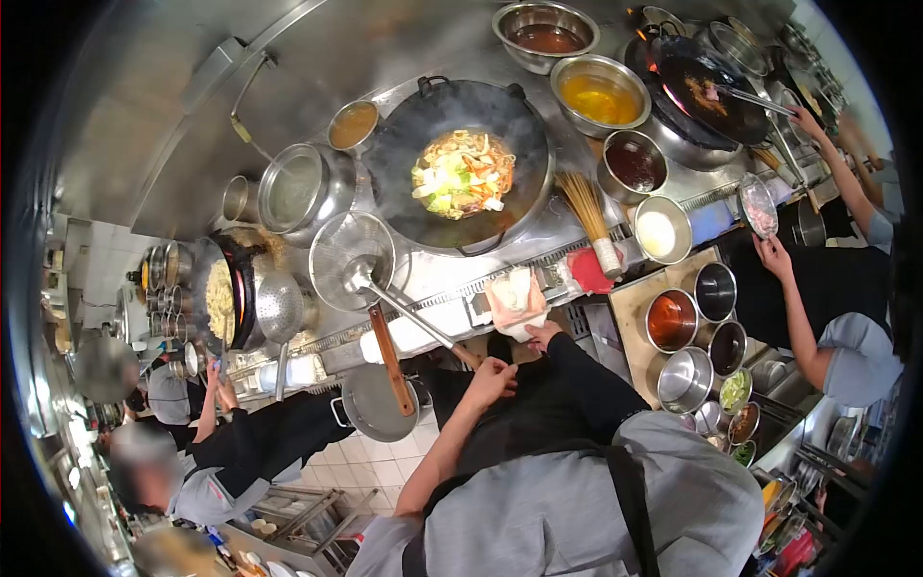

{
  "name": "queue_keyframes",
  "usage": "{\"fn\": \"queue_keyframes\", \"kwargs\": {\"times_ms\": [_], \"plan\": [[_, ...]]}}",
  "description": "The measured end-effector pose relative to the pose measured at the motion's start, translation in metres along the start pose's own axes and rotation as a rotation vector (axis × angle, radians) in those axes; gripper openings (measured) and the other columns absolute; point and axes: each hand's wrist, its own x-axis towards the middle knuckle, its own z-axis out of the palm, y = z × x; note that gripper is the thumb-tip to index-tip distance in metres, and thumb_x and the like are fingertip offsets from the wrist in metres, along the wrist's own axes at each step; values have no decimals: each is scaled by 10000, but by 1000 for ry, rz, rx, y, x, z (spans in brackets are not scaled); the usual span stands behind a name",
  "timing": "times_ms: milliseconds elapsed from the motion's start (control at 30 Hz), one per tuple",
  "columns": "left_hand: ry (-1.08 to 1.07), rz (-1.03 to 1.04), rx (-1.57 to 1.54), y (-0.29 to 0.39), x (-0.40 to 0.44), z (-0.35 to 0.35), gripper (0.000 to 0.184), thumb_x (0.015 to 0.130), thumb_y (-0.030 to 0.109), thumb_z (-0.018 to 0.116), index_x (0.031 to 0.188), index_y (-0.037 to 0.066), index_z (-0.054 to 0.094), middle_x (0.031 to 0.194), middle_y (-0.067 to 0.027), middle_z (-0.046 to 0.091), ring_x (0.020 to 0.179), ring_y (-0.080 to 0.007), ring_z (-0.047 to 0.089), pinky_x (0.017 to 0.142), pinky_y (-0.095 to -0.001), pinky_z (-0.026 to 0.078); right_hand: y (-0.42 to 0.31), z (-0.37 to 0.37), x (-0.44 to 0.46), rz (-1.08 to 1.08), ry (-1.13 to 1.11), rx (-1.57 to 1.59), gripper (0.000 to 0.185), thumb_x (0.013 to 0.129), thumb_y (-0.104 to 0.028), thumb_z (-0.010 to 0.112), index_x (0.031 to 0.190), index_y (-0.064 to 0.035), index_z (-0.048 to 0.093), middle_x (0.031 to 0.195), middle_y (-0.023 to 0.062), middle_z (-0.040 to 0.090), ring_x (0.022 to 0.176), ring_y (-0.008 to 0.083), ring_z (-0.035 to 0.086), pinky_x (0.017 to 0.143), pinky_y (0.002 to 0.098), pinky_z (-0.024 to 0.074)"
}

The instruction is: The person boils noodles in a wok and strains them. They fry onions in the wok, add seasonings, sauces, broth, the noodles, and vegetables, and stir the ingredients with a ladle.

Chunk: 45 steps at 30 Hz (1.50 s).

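My left hand (493, 382) is loosely closed in front of my apron, beside the wooden end of the ladle's handle (465, 356); I see nothing in its fingers. My right hand (544, 337) pinches the lower edge of a folded pinkish-white cloth (517, 300) at the stove's front edge. Behind the cloth, a large black wok (389, 159) holds steaming sliced vegetables (463, 175). The ladle's bowl (361, 273) rests in a round mesh strainer (352, 255) to the left. Right of the wok lies a bamboo brush (588, 216), near a red cloth (588, 270).
Metal bowls of liquid, one with yellow oil (601, 93), stand behind at right. Sauce pots (671, 320) crowd the counter at my right. A pan with a wooden handle (389, 361) hangs at my left. Co-workers stand on both sides; the right one holds a small dish (759, 206).
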Motion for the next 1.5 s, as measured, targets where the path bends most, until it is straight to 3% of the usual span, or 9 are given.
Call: {"fn": "queue_keyframes", "kwargs": {"times_ms": [367, 500, 667, 800, 967, 1067, 1167, 1300, 1500], "plan": [[151, -26, -324, -27, 142, 57, 406, 936, 280, 608, 1166, -52, 569, 994, -128, 667, 829, -189, 638, 722, -330, 523, -83, 35, -63, 241, -82, -869, 310, 929, -245, 577, 870, 46, 665, 712, 208, 669, 592, 288, 662, 513, 431, 511], [179, 309, -382, -88, 145, 61, 454, 942, 256, 593, 1283, -38, 538, 1155, -171, 660, 1008, -257, 643, 871, -362, 511, -136, 99, -150, -669, -394, -1641, 252, 857, -188, 591, 939, 42, 655, 816, 255, 672, 752, 439, 664, 712, 507, 552], [119, 420, -89, -115, 95, 43, 492, 950, 262, 575, 1336, -37, 512, 1241, -204, 632, 1113, -306, 618, 957, -379, 476, -67, 164, -106, -935, -73, -1590, 323, 890, -264, 601, 1035, 24, 581, 893, 223, 665, 830, 394, 659, 762, 454, 532], [124, 405, 131, -143, 81, 7, 504, 960, 288, 558, 1338, -42, 518, 1235, -221, 640, 1141, -350, 614, 991, -398, 458, -55, 203, -73, -54, -435, -976, 397, 847, -256, 645, 1070, 57, 547, 884, 263, 660, 869, 419, 652, 763, 450, 526], [3, 124, 155, -154, 19, -61, 378, 959, 318, 578, 1127, -17, 625, 1006, -110, 674, 917, -199, 615, 806, -332, 484, -68, 274, -75, -901, -131, -864, 188, 801, -153, 637, 845, -1, 536, 685, 192, 581, 599, 375, 593, 582, 438, 497], [30, 26, -127, -195, 2, -86, 224, 926, 267, 613, 972, 48, 629, 832, -20, 606, 706, -102, 526, 591, -272, 430, -160, 338, -88, -163, -504, -384, 196, 891, -205, 662, 919, -57, 537, 609, 26, 500, 406, 144, 459, 327, 317, 356], [200, 33, -214, -228, -5, -113, 183, 910, 215, 600, 971, 44, 626, 806, -45, 624, 672, -129, 561, 557, -289, 434, -181, 389, -3, -1211, -45, -1131, 217, 889, -182, 600, 954, 12, 527, 704, 239, 620, 680, 411, 655, 620, 512, 526], [533, -114, -275, -286, -23, -159, 96, 875, 86, 520, 833, 29, 585, 656, -90, 596, 504, -191, 558, 494, -325, 493, -228, 464, 8, -1241, 320, -1420, 248, 870, -135, 573, 1063, 6, 502, 878, 276, 663, 826, 460, 659, 742, 548, 511], [698, -260, -836, -371, -103, -205, 179, 834, 17, 489, 658, 10, 524, 590, -126, 553, 461, -208, 544, 414, -360, 500, -257, 555, 28, -294, -291, -608, 87, 900, -109, 520, 905, -22, 518, 674, 127, 602, 515, 291, 581, 462, 441, 475]]}}
